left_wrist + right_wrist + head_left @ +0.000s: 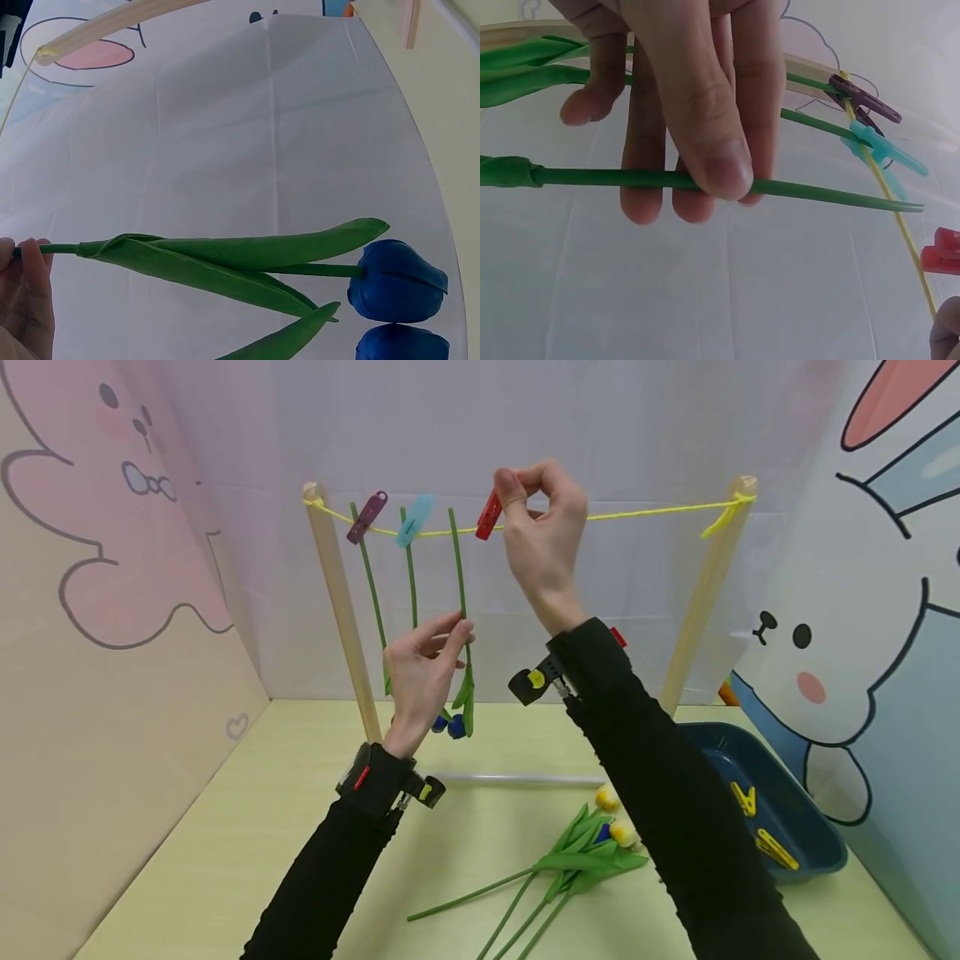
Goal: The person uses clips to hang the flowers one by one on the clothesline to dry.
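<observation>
My left hand (423, 672) pinches the green stem of an artificial blue tulip (397, 281), which hangs flower-down. Its stem tip (885, 203) crosses the yellow line (645, 514). Higher up, my right hand (546, 531) pinches a red clothespin (489, 516), its nose at the line, right of that stem. Whether it grips the line I cannot tell. Further left, a purple clothespin (367, 517) and a light blue clothespin (414, 521) each hold another stem on the line. Those flowers are partly hidden by my left hand.
Wooden posts (341, 610) carry the line, with a pale bar (517, 779) low between them. Several tulips (577, 864) with yellow-white and blue blooms lie on the table (187, 877). At right, a dark blue basin (825, 852) holds yellow clothespins (776, 849); my right sleeve partly covers it.
</observation>
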{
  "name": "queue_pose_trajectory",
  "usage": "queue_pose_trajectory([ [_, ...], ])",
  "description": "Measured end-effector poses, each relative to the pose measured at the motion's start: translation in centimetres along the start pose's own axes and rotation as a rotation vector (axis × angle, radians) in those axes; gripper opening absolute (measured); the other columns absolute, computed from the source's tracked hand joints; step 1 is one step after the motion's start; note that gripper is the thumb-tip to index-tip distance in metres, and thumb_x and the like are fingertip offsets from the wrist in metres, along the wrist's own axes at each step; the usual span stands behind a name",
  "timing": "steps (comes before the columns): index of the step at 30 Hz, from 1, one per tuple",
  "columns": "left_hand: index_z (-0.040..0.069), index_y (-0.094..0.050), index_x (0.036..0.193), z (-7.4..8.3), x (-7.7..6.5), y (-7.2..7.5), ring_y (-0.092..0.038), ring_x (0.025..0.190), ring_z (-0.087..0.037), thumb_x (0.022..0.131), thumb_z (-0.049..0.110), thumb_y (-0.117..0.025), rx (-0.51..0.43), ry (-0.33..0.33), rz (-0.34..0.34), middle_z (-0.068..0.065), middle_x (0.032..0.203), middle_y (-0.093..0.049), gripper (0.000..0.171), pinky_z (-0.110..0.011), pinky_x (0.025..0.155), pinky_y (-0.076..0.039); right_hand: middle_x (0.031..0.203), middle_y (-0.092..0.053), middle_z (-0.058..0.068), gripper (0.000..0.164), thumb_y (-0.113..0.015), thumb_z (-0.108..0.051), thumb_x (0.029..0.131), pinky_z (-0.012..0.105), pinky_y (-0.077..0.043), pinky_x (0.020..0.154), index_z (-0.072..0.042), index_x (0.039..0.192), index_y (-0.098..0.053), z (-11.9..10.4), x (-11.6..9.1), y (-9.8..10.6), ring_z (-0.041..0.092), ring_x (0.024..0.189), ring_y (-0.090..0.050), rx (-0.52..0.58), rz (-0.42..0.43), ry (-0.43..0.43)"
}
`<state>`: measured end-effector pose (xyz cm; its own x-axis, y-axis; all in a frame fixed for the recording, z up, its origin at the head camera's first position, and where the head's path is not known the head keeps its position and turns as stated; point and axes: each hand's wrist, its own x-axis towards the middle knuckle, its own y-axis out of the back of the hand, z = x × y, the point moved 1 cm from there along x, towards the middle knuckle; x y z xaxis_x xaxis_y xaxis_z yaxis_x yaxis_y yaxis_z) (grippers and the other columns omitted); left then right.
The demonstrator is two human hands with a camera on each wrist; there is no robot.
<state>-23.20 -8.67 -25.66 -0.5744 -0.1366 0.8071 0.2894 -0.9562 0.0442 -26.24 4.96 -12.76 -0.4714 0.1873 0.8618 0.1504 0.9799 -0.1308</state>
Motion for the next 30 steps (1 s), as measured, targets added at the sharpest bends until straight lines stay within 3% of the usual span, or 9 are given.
queue_pose_trajectory([
  [6,-0.008,-0.073,0.112,0.1,0.2,-0.2,-0.074,0.075,-0.039,0.094,0.005,-0.070,-0.007,0.003,0.005,-0.026,0.092,-0.075,0.022,-0.017,0.059,-0.056,0.074,-0.055,-0.016,0.018,-0.066,-0.011,0.097,0.019,-0.044,0.063,0.006,0.090,-0.065,0.1,0.2,-0.3,0.002,0.078,-0.051,-0.047,0.024,-0.033],
  [14,-0.007,-0.073,0.113,0.1,0.3,-0.3,-0.074,0.075,-0.038,0.094,0.006,-0.070,0.001,0.021,0.009,-0.027,0.093,-0.075,0.024,-0.015,0.059,-0.055,0.076,-0.056,-0.010,0.020,-0.066,-0.013,0.097,0.022,-0.040,0.093,0.006,0.092,-0.066,-0.2,0.3,-1.1,0.003,0.080,-0.050,-0.105,0.023,-0.073],
  [24,-0.006,-0.073,0.113,0.2,0.5,-0.4,-0.074,0.076,-0.038,0.094,0.008,-0.070,0.003,0.034,0.012,-0.026,0.093,-0.076,0.024,-0.018,0.059,-0.056,0.080,-0.058,-0.001,0.021,-0.065,-0.017,0.099,0.020,-0.039,0.091,0.003,0.093,-0.067,-0.5,0.1,-1.8,0.006,0.082,-0.051,-0.137,0.040,-0.162],
  [30,-0.006,-0.073,0.114,0.3,0.5,-0.4,-0.074,0.077,-0.037,0.094,0.008,-0.070,0.006,0.043,0.011,-0.026,0.096,-0.075,0.025,-0.022,0.060,-0.058,0.079,-0.057,-0.003,0.021,-0.064,-0.019,0.099,0.021,-0.039,0.090,0.002,0.093,-0.067,-0.4,0.0,-2.1,0.008,0.084,-0.051,-0.135,0.039,-0.193],
])
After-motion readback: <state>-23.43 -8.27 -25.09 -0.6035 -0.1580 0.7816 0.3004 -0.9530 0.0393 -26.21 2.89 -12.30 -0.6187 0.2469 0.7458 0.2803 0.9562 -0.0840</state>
